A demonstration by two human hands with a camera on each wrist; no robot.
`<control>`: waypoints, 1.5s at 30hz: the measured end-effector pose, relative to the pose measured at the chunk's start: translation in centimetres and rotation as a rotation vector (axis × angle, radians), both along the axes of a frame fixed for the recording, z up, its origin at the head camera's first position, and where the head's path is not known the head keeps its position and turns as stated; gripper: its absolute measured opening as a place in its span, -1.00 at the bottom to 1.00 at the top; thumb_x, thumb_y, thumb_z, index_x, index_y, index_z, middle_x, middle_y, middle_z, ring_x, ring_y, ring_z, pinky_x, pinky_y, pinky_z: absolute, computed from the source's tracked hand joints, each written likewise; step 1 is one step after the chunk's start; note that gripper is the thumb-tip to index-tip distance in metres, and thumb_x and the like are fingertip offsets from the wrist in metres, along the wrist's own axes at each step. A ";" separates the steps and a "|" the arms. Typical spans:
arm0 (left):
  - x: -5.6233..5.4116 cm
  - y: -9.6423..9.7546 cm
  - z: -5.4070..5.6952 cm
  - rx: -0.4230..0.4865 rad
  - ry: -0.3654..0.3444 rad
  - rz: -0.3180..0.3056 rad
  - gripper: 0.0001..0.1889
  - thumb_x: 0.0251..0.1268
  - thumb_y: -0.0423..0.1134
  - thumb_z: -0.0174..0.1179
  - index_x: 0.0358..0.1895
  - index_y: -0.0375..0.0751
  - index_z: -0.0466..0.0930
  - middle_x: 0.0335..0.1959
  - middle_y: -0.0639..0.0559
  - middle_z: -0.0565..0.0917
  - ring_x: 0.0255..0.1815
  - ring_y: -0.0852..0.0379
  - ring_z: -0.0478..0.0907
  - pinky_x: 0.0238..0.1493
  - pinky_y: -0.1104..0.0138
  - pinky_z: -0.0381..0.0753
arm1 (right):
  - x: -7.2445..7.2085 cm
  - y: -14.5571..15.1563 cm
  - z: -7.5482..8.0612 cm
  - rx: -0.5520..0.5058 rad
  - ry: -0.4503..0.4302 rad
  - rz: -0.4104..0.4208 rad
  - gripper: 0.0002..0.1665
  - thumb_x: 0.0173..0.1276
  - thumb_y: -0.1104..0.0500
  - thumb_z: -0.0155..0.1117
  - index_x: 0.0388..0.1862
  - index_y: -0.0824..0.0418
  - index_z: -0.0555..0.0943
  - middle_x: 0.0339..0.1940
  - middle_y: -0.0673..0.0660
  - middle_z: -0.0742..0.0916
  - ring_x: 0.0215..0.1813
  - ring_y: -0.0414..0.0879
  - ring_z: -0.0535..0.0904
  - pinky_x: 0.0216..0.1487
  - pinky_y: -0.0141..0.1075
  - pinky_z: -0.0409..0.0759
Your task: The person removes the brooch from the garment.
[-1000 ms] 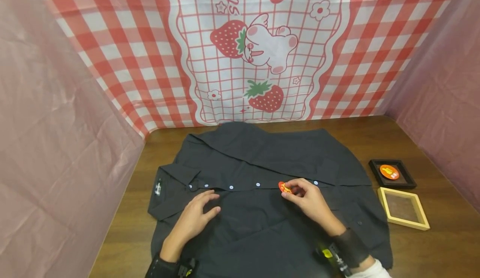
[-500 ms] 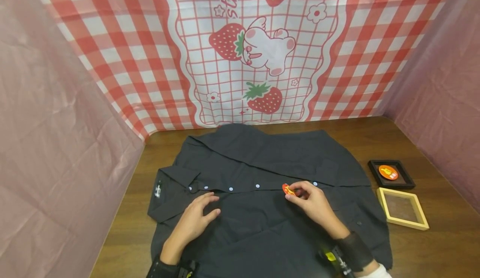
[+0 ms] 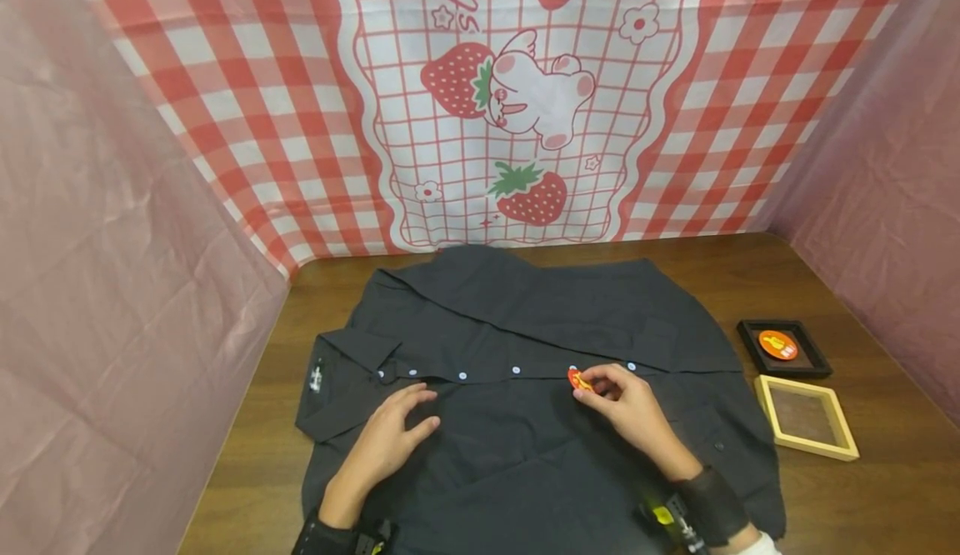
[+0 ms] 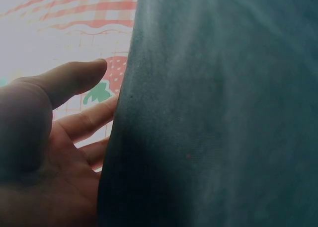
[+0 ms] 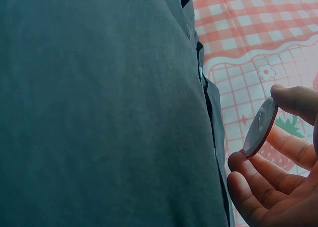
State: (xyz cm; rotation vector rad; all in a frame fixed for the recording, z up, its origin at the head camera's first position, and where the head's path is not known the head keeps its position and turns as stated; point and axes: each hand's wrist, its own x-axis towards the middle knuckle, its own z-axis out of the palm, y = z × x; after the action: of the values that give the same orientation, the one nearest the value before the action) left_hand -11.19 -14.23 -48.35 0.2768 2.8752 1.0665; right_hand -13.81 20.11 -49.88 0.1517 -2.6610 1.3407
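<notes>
A dark grey button-up shirt (image 3: 480, 447) lies flat on the table, collar to the left, with its row of white buttons across the middle. My right hand (image 3: 628, 407) pinches a round red-orange pin badge (image 3: 578, 381) by its edge, just above the placket. In the right wrist view, the badge (image 5: 260, 127) stands tilted between thumb and fingertips, its pale back with a pin showing. My left hand (image 3: 390, 437) hovers over or rests on the shirt near the collar, fingers relaxed and holding nothing; I cannot tell whether it touches the cloth.
At the right lie a black square frame (image 3: 815, 362) with another orange badge (image 3: 778, 344) in it, and a pale yellow frame (image 3: 816, 448) close beside the shirt's hem. A checked strawberry cloth (image 3: 525, 138) hangs behind the wooden table (image 3: 885, 488); pink cloth (image 3: 127, 247) covers the sides.
My right hand has shifted slightly right and towards me with the badge, and a white button now shows just beyond the badge's edge. The left hand has stayed almost still.
</notes>
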 end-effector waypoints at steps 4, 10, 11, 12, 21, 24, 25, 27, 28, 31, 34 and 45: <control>0.0 -0.1 0.0 0.006 0.002 0.000 -0.64 0.28 -0.15 0.26 0.12 -0.14 0.61 0.31 -0.18 0.51 0.37 -0.24 0.39 0.32 -0.18 0.33 | 0.0 -0.1 -0.1 -0.001 0.013 -0.002 -0.73 0.08 0.24 0.52 -0.22 0.25 0.68 -0.32 0.11 0.71 -0.37 -0.40 0.49 -0.34 -0.46 0.54; 0.0 -0.1 0.0 0.011 -0.012 -0.007 -0.64 0.28 -0.15 0.26 0.11 -0.15 0.61 0.31 -0.19 0.51 0.37 -0.25 0.39 0.32 -0.18 0.33 | 0.3 -0.2 -0.2 -0.008 -0.006 0.000 -0.73 0.10 0.22 0.51 -0.22 0.24 0.69 -0.32 0.11 0.71 -0.38 -0.41 0.49 -0.34 -0.47 0.54; 0.0 -0.1 0.0 0.011 -0.016 -0.008 -0.64 0.27 -0.14 0.27 0.11 -0.14 0.61 0.31 -0.19 0.51 0.37 -0.25 0.39 0.32 -0.18 0.33 | 0.3 -0.2 -0.2 -0.012 -0.015 0.001 -0.73 0.10 0.21 0.51 -0.22 0.24 0.69 -0.32 0.11 0.71 -0.38 -0.41 0.49 -0.34 -0.47 0.54; 0.0 -0.1 0.0 0.014 -0.019 -0.009 -0.64 0.27 -0.14 0.26 0.11 -0.14 0.61 0.31 -0.19 0.51 0.37 -0.25 0.39 0.32 -0.18 0.33 | 0.3 -0.3 -0.2 -0.017 -0.022 0.002 -0.73 0.10 0.21 0.51 -0.21 0.24 0.69 -0.32 0.11 0.71 -0.38 -0.40 0.49 -0.34 -0.47 0.54; 0.1 0.0 0.3 0.024 -0.038 -0.013 -0.65 0.28 -0.15 0.26 0.11 -0.14 0.62 0.31 -0.20 0.51 0.37 -0.26 0.39 0.32 -0.18 0.34 | 0.5 -0.2 -0.2 -0.030 -0.039 0.002 -0.73 0.11 0.19 0.51 -0.21 0.23 0.69 -0.32 0.11 0.70 -0.41 -0.38 0.50 -0.37 -0.46 0.54; 0.1 0.1 0.4 0.023 -0.041 -0.012 -0.65 0.28 -0.16 0.27 0.10 -0.14 0.62 0.31 -0.20 0.51 0.37 -0.26 0.38 0.33 -0.18 0.33 | 0.4 -0.1 -0.2 -0.026 -0.025 0.002 -0.73 0.11 0.21 0.51 -0.21 0.24 0.68 -0.33 0.12 0.70 -0.42 -0.38 0.50 -0.37 -0.46 0.54; 0.1 0.1 0.4 0.023 -0.042 -0.012 -0.65 0.28 -0.16 0.27 0.10 -0.14 0.62 0.31 -0.20 0.51 0.37 -0.25 0.38 0.33 -0.18 0.33 | 0.3 0.0 -0.2 -0.025 -0.022 0.000 -0.74 0.11 0.22 0.51 -0.22 0.24 0.68 -0.34 0.11 0.70 -0.42 -0.38 0.50 -0.37 -0.46 0.54; 0.1 0.1 0.4 0.024 -0.042 -0.012 -0.65 0.28 -0.16 0.27 0.10 -0.14 0.62 0.31 -0.20 0.51 0.38 -0.25 0.38 0.33 -0.17 0.33 | 0.3 0.1 -0.2 -0.026 -0.016 -0.003 -0.73 0.10 0.23 0.51 -0.22 0.25 0.68 -0.35 0.12 0.70 -0.42 -0.38 0.50 -0.37 -0.46 0.54; 0.1 0.1 0.4 0.024 -0.042 -0.013 -0.65 0.28 -0.16 0.27 0.10 -0.15 0.62 0.31 -0.20 0.50 0.38 -0.26 0.37 0.33 -0.18 0.33 | 0.3 0.1 -0.2 -0.027 -0.014 -0.005 -0.73 0.10 0.23 0.51 -0.22 0.26 0.68 -0.36 0.12 0.70 -0.42 -0.38 0.50 -0.36 -0.46 0.54; 0.1 0.2 0.5 0.025 -0.041 -0.016 -0.65 0.28 -0.16 0.27 0.10 -0.15 0.62 0.31 -0.21 0.50 0.38 -0.26 0.37 0.33 -0.18 0.32 | 0.3 0.3 -0.1 -0.026 -0.017 -0.008 -0.73 0.10 0.23 0.51 -0.22 0.26 0.68 -0.37 0.12 0.70 -0.42 -0.38 0.49 -0.36 -0.46 0.54; 0.1 0.2 0.5 0.026 -0.041 -0.017 -0.65 0.28 -0.16 0.26 0.11 -0.16 0.61 0.31 -0.21 0.50 0.38 -0.26 0.37 0.33 -0.18 0.32 | 0.3 0.4 0.1 -0.029 -0.023 -0.009 -0.73 0.10 0.23 0.51 -0.22 0.26 0.68 -0.37 0.12 0.70 -0.42 -0.37 0.49 -0.36 -0.46 0.54; 0.1 0.2 0.4 0.013 -0.043 -0.019 -0.64 0.28 -0.13 0.26 0.11 -0.15 0.62 0.31 -0.22 0.50 0.38 -0.27 0.37 0.33 -0.18 0.33 | 0.3 1.0 0.4 -0.043 -0.050 -0.023 -0.71 0.11 0.20 0.51 -0.20 0.26 0.68 -0.35 0.15 0.72 -0.44 -0.35 0.49 -0.39 -0.46 0.52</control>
State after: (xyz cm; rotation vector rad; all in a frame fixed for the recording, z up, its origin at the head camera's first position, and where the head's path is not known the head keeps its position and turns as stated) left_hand -11.06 -13.99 -47.99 0.2782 2.8225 1.0746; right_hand -13.47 21.09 -49.53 0.0836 -2.6633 1.4115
